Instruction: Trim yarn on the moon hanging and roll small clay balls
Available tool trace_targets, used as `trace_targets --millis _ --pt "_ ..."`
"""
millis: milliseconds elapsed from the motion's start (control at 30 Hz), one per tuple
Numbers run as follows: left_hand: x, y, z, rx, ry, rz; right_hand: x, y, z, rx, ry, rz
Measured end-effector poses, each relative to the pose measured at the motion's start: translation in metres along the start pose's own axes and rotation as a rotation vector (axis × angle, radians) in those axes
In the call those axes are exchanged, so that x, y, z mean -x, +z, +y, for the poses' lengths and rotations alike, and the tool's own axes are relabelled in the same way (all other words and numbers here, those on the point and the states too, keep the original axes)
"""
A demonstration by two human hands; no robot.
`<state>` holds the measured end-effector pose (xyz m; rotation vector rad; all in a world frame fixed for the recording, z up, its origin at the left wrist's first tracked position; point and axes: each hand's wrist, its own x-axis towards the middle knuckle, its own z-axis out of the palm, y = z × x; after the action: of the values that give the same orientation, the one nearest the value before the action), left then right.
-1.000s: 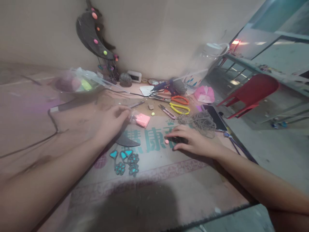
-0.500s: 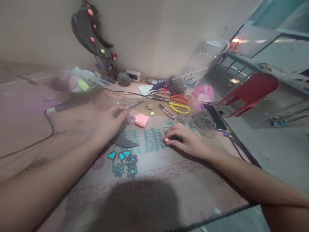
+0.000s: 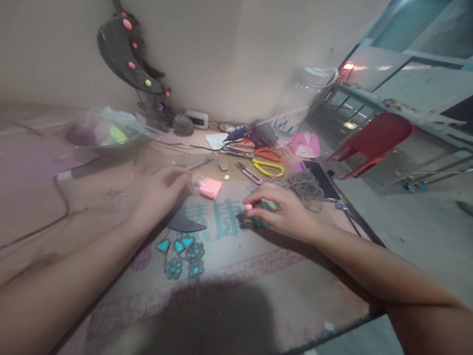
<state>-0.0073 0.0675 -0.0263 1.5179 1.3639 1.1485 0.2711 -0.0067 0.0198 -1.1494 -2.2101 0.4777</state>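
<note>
My left hand rests at the table's left middle, thumb and fingertips closed at the clear wrapper end of a packet of pink clay. To the right, my right hand is raised a little over the table, pinching a small pink clay ball between thumb and index finger. A grey crescent lies partly hidden beside my left forearm. Below it are turquoise hearts and grey-edged flowers. A tiny yellow ball sits beyond the packet.
Toward the wall lie thread snips, yellow-handled scissors, orange-handled scissors and a glue gun. Grey yarn and a phone are beyond my right hand. A decorated crescent hangs at the wall. A bowl stands left.
My right hand has risen slightly off the table with the pink clay ball. My left hand and the packet keep their places. The whole view has shifted a little.
</note>
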Motion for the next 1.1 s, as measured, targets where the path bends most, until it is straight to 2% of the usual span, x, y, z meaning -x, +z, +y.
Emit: trace_targets --millis 67,167,333,467,633,933,1100 --pt "-0.001 0.000 -0.001 0.007 0.011 -0.001 -0.015 -0.004 0.021 0.135 -0.049 0.000" --pt "-0.003 0.001 -0.003 0.007 0.033 -0.005 -0.041 -0.006 0.052 0.351 0.003 0.003" --pt "-0.003 0.001 -0.006 0.023 0.042 -0.030 -0.069 0.003 0.074 0.424 -0.014 -0.032" --pt "-0.003 0.001 -0.005 0.025 0.035 -0.044 -0.071 0.005 0.075 0.462 -0.043 -0.078" --pt "-0.003 0.001 -0.005 0.024 0.063 -0.045 -0.070 0.002 0.069 0.469 -0.050 -0.042" --pt "-0.005 0.001 -0.009 -0.016 0.068 -0.082 -0.086 0.033 0.065 0.417 -0.141 -0.099" --pt "-0.003 0.002 -0.007 -0.022 0.068 -0.087 -0.071 0.021 0.047 0.369 -0.130 -0.077"
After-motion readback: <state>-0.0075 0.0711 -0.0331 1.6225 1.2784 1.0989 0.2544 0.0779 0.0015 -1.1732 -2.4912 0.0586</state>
